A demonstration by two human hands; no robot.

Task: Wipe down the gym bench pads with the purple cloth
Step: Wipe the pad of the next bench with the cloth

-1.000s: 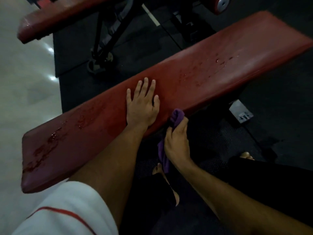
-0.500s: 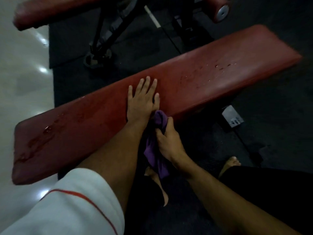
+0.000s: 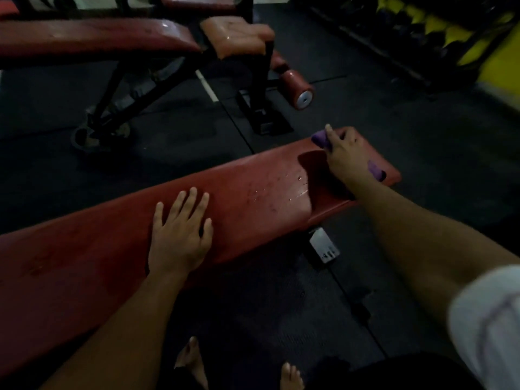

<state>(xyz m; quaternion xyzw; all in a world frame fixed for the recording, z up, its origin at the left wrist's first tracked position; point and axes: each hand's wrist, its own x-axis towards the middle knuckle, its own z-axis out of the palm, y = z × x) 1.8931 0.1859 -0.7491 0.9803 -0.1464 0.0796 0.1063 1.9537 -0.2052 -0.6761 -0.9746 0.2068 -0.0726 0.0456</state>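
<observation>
Since 1 s ago my right hand [image 3: 344, 156] has swung from the near edge out to the far right end of the red bench pad [image 3: 253, 198], gripping the purple cloth [image 3: 319, 139] bunched under it & pressing it on the pad. Left hand [image 3: 180, 235] stays flat, fingers spread, mid-pad. Water drops [image 3: 299, 178] sit btwn the hands. A 2nd bench [image 3: 92, 38] stands behind.

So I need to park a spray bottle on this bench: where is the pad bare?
The long red bench pad is bare left of the flat left hand. Droplets lie between the hands. The far end is crowded: the right hand presses the purple cloth there.
</observation>
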